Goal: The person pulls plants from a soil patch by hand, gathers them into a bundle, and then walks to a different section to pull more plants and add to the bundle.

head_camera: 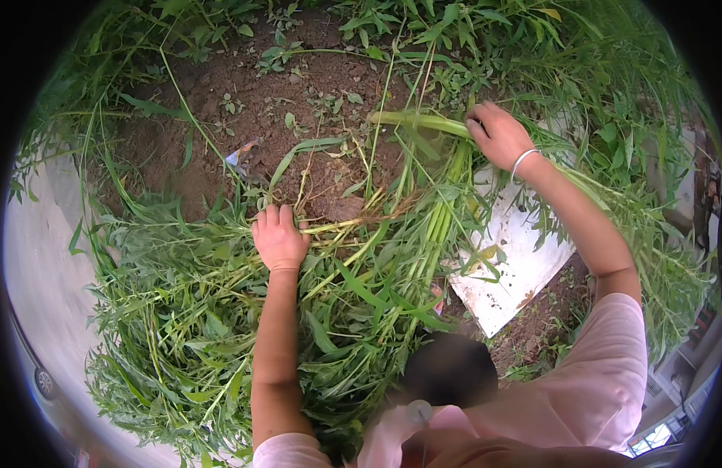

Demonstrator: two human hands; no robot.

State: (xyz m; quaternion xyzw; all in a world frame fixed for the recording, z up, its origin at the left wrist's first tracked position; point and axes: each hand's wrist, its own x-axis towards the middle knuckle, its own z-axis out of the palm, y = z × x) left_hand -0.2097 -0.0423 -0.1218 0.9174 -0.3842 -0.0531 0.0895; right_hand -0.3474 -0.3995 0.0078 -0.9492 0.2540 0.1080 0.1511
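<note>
My left hand (281, 240) is closed around slender green stems (332, 227), whose brownish roots point to the right. Below and left of it spreads a big heap of uprooted leafy plants (180, 327). My right hand (501, 137), with a white bangle (522, 162) at the wrist, grips thick pale green stalks (419, 121). Their ends stick out to the left over the soil, and leafy parts trail right under the forearm. Between the hands, a bundle of long stems (443, 216) lies slanting across the heap. The fingertips of my right hand are partly hidden.
Bare brown soil (220, 88) with small weeds lies ahead, bordered by tall green plants (606, 52). A dirty white board or sheet (513, 275) lies at right. A plastic scrap (244, 153) rests on the soil. Pale paving (51, 234) runs along the left, with a car (42, 380) beyond.
</note>
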